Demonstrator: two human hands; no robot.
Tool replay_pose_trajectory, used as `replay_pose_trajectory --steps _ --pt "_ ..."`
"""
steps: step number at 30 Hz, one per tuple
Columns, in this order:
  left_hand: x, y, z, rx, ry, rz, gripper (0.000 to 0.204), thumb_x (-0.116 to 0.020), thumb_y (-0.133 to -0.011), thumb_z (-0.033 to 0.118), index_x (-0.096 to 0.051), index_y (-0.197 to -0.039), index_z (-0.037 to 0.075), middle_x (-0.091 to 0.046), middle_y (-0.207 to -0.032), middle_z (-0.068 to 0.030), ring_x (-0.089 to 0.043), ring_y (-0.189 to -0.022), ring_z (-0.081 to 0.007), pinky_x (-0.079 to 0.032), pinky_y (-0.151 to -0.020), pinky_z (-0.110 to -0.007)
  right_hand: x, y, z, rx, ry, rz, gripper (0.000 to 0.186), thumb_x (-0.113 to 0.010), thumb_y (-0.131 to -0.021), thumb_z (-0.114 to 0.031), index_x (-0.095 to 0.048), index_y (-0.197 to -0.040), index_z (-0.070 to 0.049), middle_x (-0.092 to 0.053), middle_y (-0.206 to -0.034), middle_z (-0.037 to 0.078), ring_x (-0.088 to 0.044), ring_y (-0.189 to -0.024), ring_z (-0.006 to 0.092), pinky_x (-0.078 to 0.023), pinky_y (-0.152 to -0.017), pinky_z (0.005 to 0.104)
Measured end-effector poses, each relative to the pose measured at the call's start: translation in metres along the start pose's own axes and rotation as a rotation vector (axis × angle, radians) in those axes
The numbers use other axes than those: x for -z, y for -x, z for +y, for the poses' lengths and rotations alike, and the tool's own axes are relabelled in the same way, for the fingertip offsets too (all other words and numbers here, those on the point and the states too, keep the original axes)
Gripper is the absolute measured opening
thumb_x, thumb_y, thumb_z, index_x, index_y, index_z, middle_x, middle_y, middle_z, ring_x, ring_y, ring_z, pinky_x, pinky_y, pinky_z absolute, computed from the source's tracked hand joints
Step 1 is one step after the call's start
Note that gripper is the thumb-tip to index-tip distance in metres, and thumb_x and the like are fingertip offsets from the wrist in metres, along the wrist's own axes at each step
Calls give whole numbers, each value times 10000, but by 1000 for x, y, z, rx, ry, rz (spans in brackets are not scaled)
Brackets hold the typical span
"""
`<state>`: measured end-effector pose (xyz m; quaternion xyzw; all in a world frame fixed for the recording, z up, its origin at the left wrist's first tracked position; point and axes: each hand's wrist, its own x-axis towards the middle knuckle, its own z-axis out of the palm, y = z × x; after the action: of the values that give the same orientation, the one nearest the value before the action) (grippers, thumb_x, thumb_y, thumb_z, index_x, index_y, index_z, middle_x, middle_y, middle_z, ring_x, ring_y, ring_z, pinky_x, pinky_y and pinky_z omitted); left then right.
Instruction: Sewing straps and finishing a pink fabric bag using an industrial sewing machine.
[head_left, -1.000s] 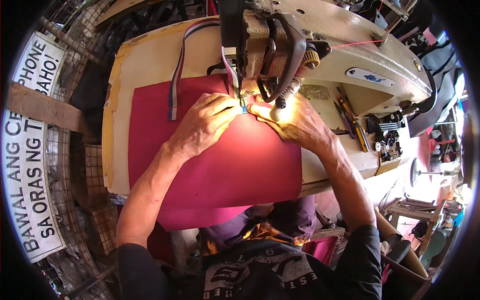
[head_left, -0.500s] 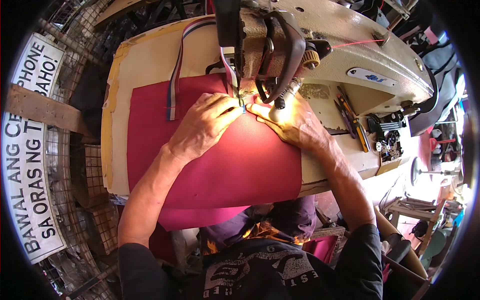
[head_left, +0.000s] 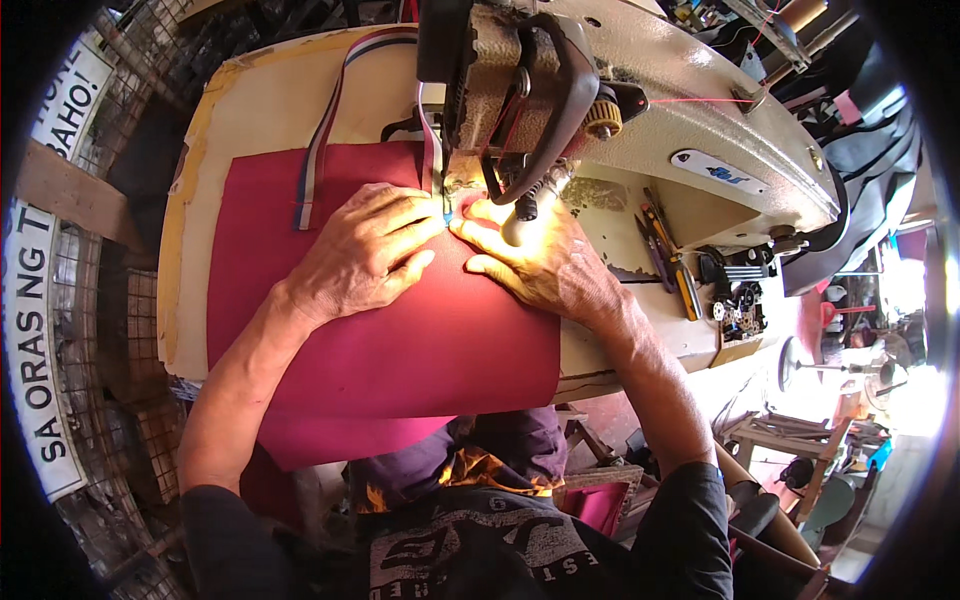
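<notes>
A maroon sheet of material (head_left: pixel 400 345) lies on the sewing machine's bed, beneath both my hands. My left hand (head_left: pixel 365 250) rests on it left of the needle area, fingers together and reaching to the foot, thumb held apart. Flat on the right side lies my right hand (head_left: pixel 550 262), its index fingertip by a small blue bit (head_left: pixel 449 219) and its thumb spread below. A striped ribbon (head_left: pixel 318 150) loops behind my left hand, one end on the sheet, the other running down to the needle area. The sewing machine (head_left: pixel 560 110) stands over my fingertips; its lamp partly hides my right hand.
Right of the machine lie a yellow-handled tool (head_left: pixel 686 290) and other slim tools, beside a bobbin winder (head_left: pixel 740 300). Red thread (head_left: pixel 700 100) runs along the machine arm. A wire grille and a white sign (head_left: pixel 45 350) stand at the left. A lower maroon flap (head_left: pixel 350 440) hangs over my lap.
The whole view has shifted, so things sit further left. My left thumb has come away from its fingertips, and my right thumb now shows apart from the fingers.
</notes>
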<state>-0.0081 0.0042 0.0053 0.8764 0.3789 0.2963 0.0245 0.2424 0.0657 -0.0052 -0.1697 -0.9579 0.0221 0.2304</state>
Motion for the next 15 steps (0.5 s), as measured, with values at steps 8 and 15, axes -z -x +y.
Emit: replay_pose_trajectory --steps 8,15 --pt "1 5 6 63 3 -107 473 -750 -776 84 -639 -1225 -16 -630 -1257 -162 -579 -1226 -333 -432 -1092 -466 4 4 4 -22 -22 -22 420 -637 -932 -377 -665 -1258 -113 -674 -1111 129 -604 -1057 306 -424 -953 470" --pt "-2 -5 -6 31 1 -83 448 -739 -799 129 -638 -1210 -20 -635 -1248 -163 -581 -1227 -314 -422 -1110 -450 51 17 -14 -211 30 -228 516 -747 -843 -378 -667 -1282 -117 -662 -1232 115 -578 -1177 334 -450 -1009 476"
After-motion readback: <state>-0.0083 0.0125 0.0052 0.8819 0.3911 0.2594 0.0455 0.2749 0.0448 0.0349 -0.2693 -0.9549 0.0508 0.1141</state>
